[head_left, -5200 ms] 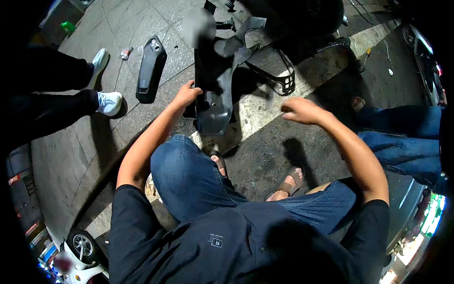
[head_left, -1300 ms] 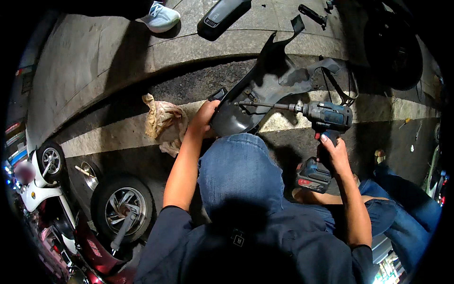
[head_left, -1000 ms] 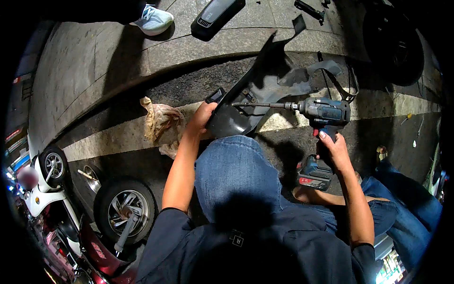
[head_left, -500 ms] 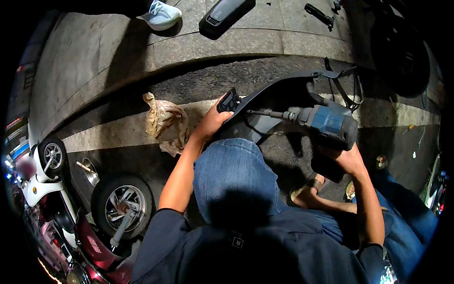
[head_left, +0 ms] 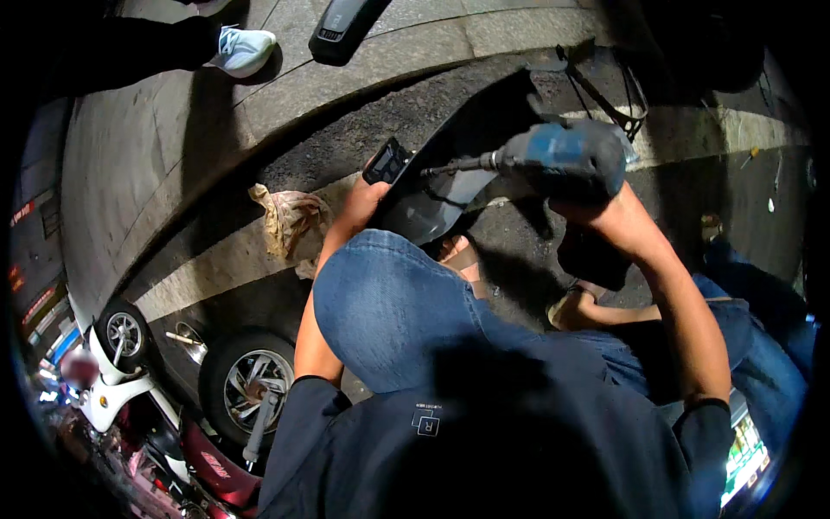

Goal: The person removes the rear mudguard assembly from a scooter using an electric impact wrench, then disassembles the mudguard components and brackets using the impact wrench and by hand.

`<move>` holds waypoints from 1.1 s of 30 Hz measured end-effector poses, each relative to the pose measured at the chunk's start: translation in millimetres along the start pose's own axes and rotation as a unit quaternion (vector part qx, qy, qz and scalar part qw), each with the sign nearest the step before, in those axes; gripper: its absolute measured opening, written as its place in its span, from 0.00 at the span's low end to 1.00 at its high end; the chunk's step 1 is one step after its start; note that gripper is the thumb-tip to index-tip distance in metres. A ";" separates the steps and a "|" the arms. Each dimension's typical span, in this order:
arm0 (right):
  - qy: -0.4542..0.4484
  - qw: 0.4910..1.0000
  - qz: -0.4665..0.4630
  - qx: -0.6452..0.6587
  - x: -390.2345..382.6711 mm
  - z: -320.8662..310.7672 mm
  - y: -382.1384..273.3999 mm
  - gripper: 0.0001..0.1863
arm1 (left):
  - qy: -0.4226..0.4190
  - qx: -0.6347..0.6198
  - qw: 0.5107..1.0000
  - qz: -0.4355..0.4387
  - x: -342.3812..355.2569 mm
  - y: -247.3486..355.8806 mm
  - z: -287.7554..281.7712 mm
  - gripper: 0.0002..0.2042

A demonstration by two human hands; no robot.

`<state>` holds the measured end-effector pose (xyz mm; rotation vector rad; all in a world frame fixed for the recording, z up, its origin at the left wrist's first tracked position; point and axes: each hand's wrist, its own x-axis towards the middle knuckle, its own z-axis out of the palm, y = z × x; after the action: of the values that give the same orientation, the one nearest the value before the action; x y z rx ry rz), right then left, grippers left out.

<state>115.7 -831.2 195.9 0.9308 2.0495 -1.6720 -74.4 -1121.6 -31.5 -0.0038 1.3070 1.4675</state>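
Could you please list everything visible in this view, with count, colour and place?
Power drill: one, blue and black, held over the panel, bit pointing left.
Body panel: one, black, on the asphalt ahead of the knee.
Rag: one, beige, crumpled on the pale road stripe.
Seat-like part: one, black, on the pavement at top.
Sneaker: one, white, another person's, upper left.
Scooter wheels: two, black tyres with silver rims, lower left.
Sandalled foot: one, lower centre-right.
Left hand: on the panel's edge.
Right hand: gripping the drill.
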 end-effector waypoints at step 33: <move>0.010 0.979 0.067 0.194 2.3 4.6 45.4 0.19 | 0.078 0.010 0.992 -0.095 9.8 28.0 5.9 0.09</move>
<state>143.7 -830.7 159.9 1.1820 1.6550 -2.0326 -93.9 -1104.4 -16.1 -0.2268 1.4069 1.3120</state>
